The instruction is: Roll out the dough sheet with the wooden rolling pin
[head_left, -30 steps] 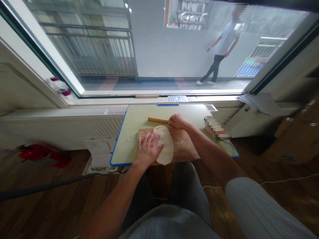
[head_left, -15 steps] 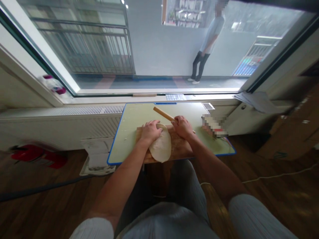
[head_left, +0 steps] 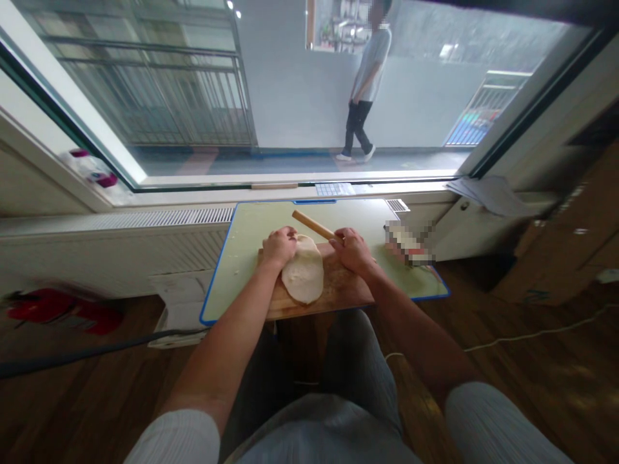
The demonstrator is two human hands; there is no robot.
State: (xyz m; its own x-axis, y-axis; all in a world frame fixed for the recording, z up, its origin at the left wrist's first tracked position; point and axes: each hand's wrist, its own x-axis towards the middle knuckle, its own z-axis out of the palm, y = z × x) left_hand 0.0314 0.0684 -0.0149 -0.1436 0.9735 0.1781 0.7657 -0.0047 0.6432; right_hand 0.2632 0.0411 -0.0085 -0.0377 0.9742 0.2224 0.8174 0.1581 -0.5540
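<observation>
A flat oval sheet of dough lies on the wooden board, left of the middle. At the dough's upper left edge is my left hand, its fingers curled and closed on the rim. My right hand is wrapped round a wooden rolling pin. The pin slants up to the left behind the dough, apart from it; its lower right end is mostly hidden under my hand and wrist.
The board rests on a pale green, blue-edged table. A blurred-out item is at its right. Behind are a radiator and a window; outside, a person walks. A fire extinguisher is at the left.
The dough has shifted back from the board's front edge and lies flatter. My left hand has moved a little outward along its rim. My right hand still holds the rolling pin.
</observation>
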